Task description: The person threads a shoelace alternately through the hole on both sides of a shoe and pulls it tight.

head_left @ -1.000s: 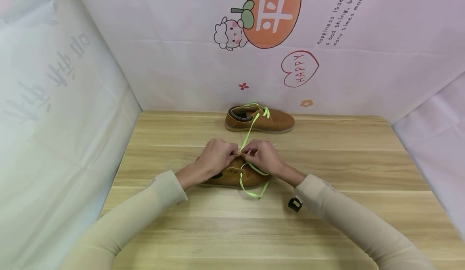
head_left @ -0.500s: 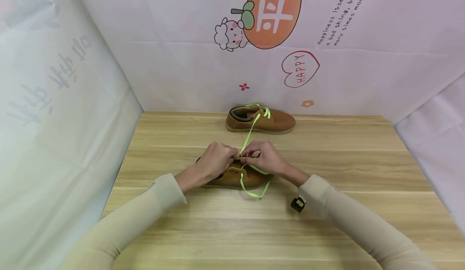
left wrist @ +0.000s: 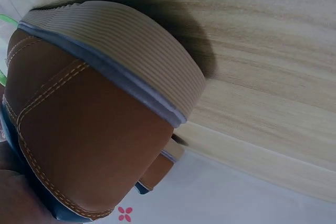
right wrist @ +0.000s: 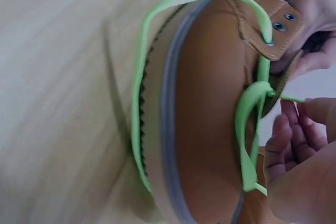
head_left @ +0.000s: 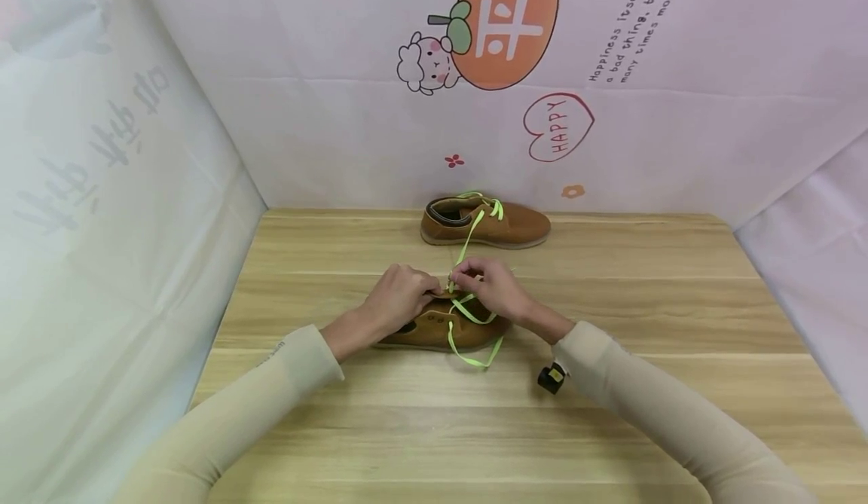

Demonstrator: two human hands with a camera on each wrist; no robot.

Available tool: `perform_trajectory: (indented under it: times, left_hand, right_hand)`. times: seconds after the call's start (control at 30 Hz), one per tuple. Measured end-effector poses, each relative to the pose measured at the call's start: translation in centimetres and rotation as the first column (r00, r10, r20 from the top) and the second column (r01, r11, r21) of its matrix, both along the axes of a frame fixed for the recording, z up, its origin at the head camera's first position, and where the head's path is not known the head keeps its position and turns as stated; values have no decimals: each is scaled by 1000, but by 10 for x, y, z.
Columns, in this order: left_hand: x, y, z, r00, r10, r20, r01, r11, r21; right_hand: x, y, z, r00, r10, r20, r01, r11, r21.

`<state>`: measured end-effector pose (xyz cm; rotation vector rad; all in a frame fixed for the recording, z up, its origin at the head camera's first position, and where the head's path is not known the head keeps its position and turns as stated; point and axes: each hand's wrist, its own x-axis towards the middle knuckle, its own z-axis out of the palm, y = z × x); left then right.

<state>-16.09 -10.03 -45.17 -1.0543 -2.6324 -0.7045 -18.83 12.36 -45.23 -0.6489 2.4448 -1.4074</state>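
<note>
A brown leather shoe stands on the wooden table, toe to the right, with a bright green shoelace partly threaded through its front eyelets. My left hand grips the shoe's far eyelet flap, thumb and fingers at its edge. In the right wrist view, the lace loops over the tongue area and passes through the far flap. My right hand pinches the thin lace end coming out there. Several eyelets on the near flap hold no lace. The left wrist view shows the shoe's heel.
A matching brown shoe with green laces stands behind, against the white printed backdrop. A small black object with a yellow mark is at my right cuff. The wooden tabletop extends in front.
My right hand has moved from the flap's edge slightly up and away, drawing the lace end with it. A lace loop now shows over the shoe. The left hand keeps its grip.
</note>
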Motion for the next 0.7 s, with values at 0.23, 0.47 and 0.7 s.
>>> perform_trajectory:
  times: [0.23,0.47,0.7]
  left_hand:
    - [0,-2,1,1000,-28,-4,28,999,19]
    - [0,-4,-1,999,-35,-22,36,999,28]
    - [-1,-5,-3,999,-40,-20,40,998,37]
  right_hand:
    - [-9,8,13,980,-68,186,122,948,-295]
    - [-20,25,31,936,-168,308,297,847,-441]
    - [-34,52,48,925,-173,338,339,776,-531]
